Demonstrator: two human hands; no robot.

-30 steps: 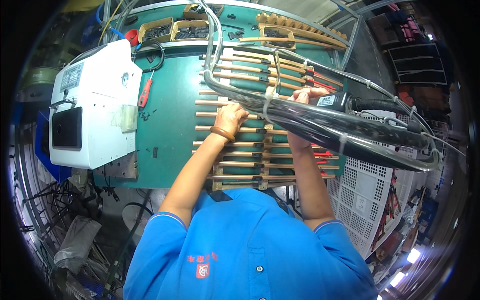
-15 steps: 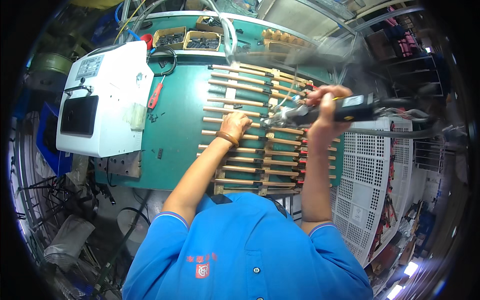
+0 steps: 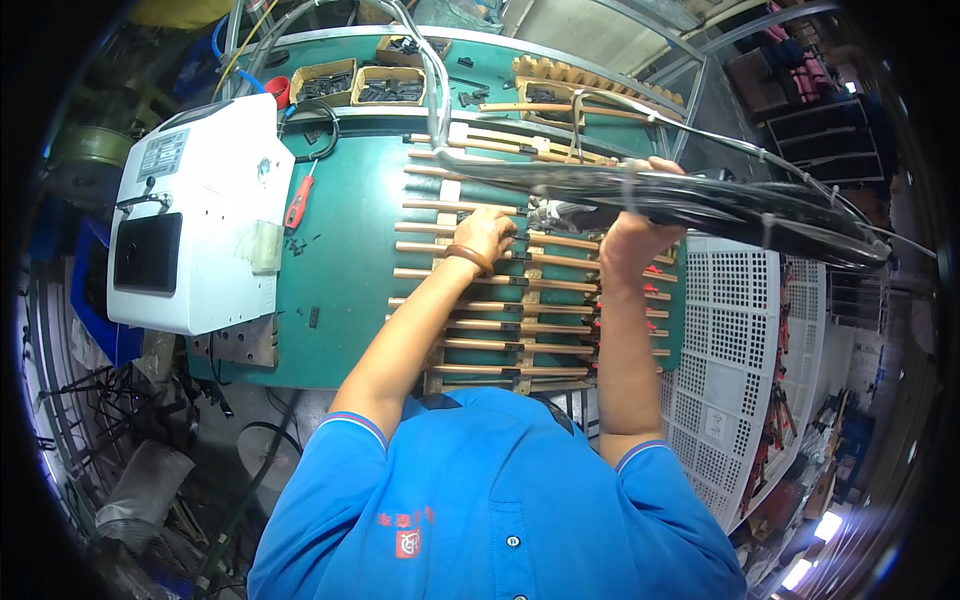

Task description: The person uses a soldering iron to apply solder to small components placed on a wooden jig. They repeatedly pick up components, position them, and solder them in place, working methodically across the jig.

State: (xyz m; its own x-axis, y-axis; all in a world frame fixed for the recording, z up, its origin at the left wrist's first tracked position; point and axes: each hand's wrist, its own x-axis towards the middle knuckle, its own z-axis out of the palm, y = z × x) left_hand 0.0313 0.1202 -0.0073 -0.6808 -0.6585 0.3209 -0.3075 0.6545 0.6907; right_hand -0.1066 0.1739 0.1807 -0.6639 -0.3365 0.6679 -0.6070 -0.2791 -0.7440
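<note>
Copper-coloured rods (image 3: 562, 262) with black joints lie side by side in a slotted wooden rack (image 3: 530, 300) on the green table. My left hand (image 3: 485, 235) is closed over one of the upper rods, its fingertips at the black joint. Above the rods, my right hand (image 3: 640, 240) grips a black power screwdriver (image 3: 585, 217) whose silver nose points left, close to my left fingers. A thick bundle of dark cables (image 3: 730, 205) crosses in front and hides much of the tool and the right fingers. Which joint the tip touches, I cannot tell.
A white machine (image 3: 205, 215) with a dark screen stands at the left. Beside it lies a red-handled screwdriver (image 3: 298, 203). Cardboard boxes (image 3: 390, 88) of black parts sit at the back. A white perforated crate (image 3: 725, 340) stands at the right.
The tool has swung so that its cable bundle now covers my right hand. That hand has moved slightly left and down. My left hand has shifted slightly right and up along the rods.
</note>
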